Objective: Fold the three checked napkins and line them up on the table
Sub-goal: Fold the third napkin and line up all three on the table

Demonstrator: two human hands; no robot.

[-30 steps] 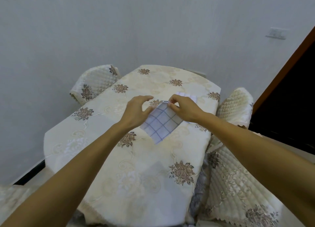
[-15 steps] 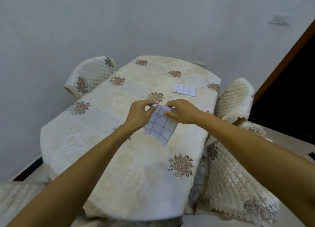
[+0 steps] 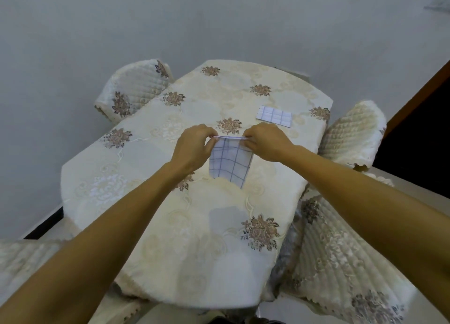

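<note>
Now that both hands (image 3: 194, 146) (image 3: 265, 141) have squared and still pinch the hanging napkin's (image 3: 230, 164) top edge, its fold looks nearly done; one folded napkin (image 3: 274, 116) already lies on the table (image 3: 146, 153).

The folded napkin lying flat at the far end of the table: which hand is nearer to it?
Right. The right hand is just in front of the folded napkin; the left hand is farther off. Both pinch the hanging napkin.

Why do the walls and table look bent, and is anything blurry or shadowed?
Head view: the wide lens bows the table edges; light is soft and even, with no glare; a faint shadow lies below the held napkin; both hands look sharp.
</note>
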